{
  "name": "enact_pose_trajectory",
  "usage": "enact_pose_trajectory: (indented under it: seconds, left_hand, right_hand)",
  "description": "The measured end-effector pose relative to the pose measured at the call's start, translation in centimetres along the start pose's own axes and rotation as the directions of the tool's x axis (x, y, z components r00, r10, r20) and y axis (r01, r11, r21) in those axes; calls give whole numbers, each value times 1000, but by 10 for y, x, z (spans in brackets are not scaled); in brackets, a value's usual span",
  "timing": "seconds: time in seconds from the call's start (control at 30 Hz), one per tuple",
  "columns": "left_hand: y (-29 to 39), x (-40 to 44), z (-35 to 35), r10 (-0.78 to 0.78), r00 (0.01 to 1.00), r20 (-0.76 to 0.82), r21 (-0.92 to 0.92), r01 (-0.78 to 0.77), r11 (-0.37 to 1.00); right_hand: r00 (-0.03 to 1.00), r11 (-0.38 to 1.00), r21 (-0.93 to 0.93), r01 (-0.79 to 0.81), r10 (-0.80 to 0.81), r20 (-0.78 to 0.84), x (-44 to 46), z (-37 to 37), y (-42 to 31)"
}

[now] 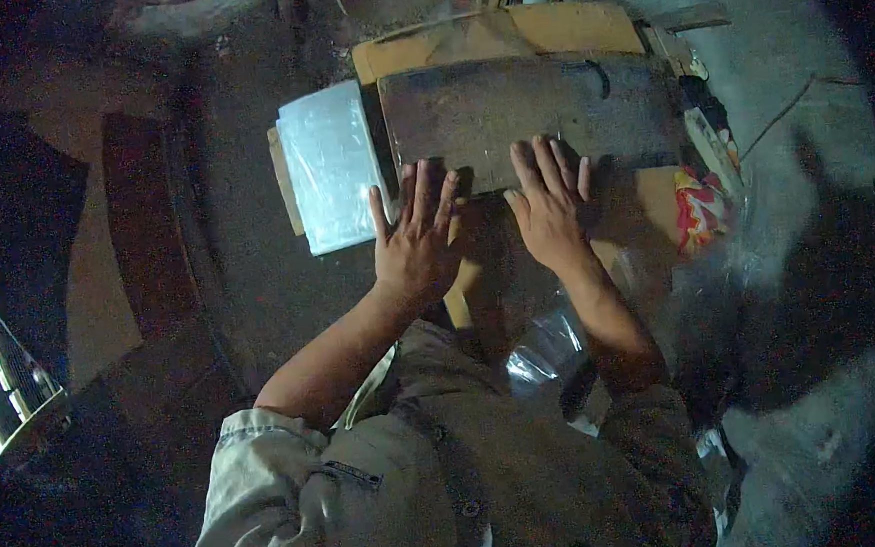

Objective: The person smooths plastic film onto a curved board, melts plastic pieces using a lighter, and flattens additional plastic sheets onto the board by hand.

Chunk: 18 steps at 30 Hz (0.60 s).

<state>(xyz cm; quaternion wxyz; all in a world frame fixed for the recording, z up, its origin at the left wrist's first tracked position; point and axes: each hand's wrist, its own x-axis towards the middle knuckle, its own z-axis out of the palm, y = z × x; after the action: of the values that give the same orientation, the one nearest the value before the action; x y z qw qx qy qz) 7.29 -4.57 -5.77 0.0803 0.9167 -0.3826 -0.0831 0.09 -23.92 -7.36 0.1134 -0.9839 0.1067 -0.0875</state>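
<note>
My left hand (415,237) is open, its fingers stretched forward, at the near left corner of a dark flat board (508,109). Its outer edge is close to a stack of clear plastic sheets or bags (329,170). The right hand (552,216) lies flat with fingers extended, its fingertips over the board's near edge. Neither hand grips anything. Behind the board, a tan cardboard-like panel (503,31) sticks out. What lies under the board is hidden.
A crumpled red, yellow and white wrapper or cloth (699,212) sits to the right. Loose clear plastic (545,352) lies close to my body. A thin stick or wire (777,117) reaches out at the right. A bright-slatted object (2,365) stands far left.
</note>
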Motion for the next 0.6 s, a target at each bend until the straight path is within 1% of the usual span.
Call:
enact_pose_trajectory:
  seconds: [0.03,0.07,0.13,0.2,0.27,0.3,0.33,0.37,0.4,0.47,0.5,0.53,0.6]
  left_hand:
    - [0,-2,-3,1,999,41,-31,0,1000]
    - [1,-3,-1,3,999,44,-32,-2,999]
    - [1,-6,5,-11,999,36,27,10,1000]
    - [3,-5,6,-15,1000,13,50,14,999]
    - [7,0,-2,-28,999,33,-64,30,997]
    - [8,4,3,-31,999,20,26,31,999]
    - [10,9,8,-32,999,20,26,31,999]
    - [12,14,13,-46,999,-19,14,46,999]
    - [13,17,13,-60,997,-57,3,61,998]
    - [14,17,13,-58,997,-41,34,59,998]
    - [14,16,11,-59,997,-43,0,59,998]
    - [15,15,10,-57,997,-45,-34,55,998]
    - [15,11,3,-59,998,-17,-37,58,998]
  right_hand:
    - [1000,1000,-18,-12,12,11,-3,4,5]
    - [1000,999,-36,-22,22,18,-3,7,9]
    - [999,997,-66,-34,37,40,0,4,12]
    - [999,995,-81,-51,52,11,3,2,11]
    - [999,997,-66,-44,44,-4,4,-3,4]
    - [1000,998,-54,-21,21,-4,4,-3,2]
    - [1000,999,-42,2,-2,-3,4,-3,0]
    - [994,998,-61,-22,28,110,4,-4,-2]
    - [994,998,-60,-21,28,110,5,-2,0]
    - [997,996,-90,-15,22,75,9,6,8]
    - [998,993,-118,-11,18,52,14,7,11]
    - [998,993,-119,-15,21,51,17,6,13]
    - [994,984,-171,-39,55,90,21,0,16]
